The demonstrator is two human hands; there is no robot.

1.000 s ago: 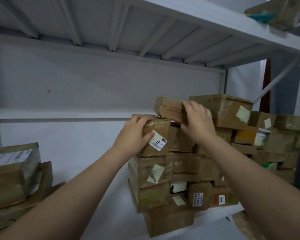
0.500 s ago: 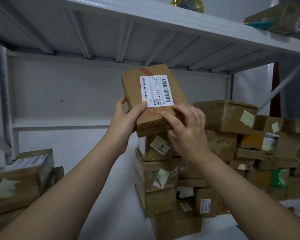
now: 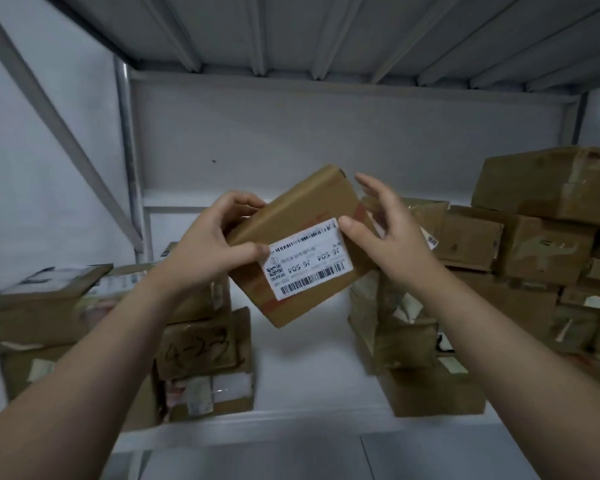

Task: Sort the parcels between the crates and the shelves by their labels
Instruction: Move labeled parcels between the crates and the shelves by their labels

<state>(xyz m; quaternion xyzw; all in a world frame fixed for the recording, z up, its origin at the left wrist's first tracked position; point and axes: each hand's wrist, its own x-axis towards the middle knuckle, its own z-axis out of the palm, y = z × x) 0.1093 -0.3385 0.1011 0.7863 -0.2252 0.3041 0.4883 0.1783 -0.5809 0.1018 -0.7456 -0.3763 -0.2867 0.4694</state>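
- Parcel [image 3: 302, 209]: tilted, in the air over the bare middle of the shelf [image 3: 302, 372], between the left stack [image 3: 201, 355] and the right stack [image 3: 402, 341], touching neither.
- Left hand [image 3: 215, 244]: I grip the parcel's left edge, thumb on the front face at the corner of the label [image 3: 309, 261], fingers curled round the back.
- Right hand [image 3: 392, 237]: spread, with the thumb tip touching the label's upper right corner. The fingers are straight and seem clear of the cardboard.
- Risk 1, slip: by my judgement the weight hangs almost wholly from the left hand's grip on one edge. With the parcel tilted, it could swing down or drop onto the shelf if that grip eases before the right hand closes.
- Risk 2, misreading: the label sits askew and its print is turned, so I could take a wrong code and shelve the parcel in the wrong place.
- Risk 3, knock: both stacks look loosely piled and stand near my forearms. A wide turn of the parcel, or a careless elbow, could topple boxes.
- Risk 4, smudge: my thumbs cover the label's corners and may hide part of the print.
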